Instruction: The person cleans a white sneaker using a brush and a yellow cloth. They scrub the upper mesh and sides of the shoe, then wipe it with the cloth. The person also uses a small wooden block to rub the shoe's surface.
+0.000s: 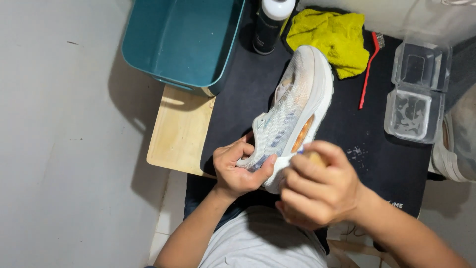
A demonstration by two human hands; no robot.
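We see the left hand (237, 168) clamped around the heel end of a white mesh running shoe (292, 111), thumb pressed against the side and fingers curled over the collar. The shoe lies tipped on its side, toe pointing away from us, resting on a black mat (377, 164). The right hand (317, 191) sits just beside the left, fist closed on a small tan-handled object (315, 158) (mostly hidden by the fingers, so we cannot tell what kind) held against the shoe's sole edge near the heel.

Beyond the hands, past the shoe's toe, lies a crumpled yellow cloth (333, 37), with a dark spray bottle with a white cap (270, 25) just left of it. A thin red tool (369, 74) lies right of the shoe, and further right a clear plastic hinged container (416, 92) sits open. Far left of the hands stands a teal plastic tub (183, 42), partly on a wooden board (178, 131).
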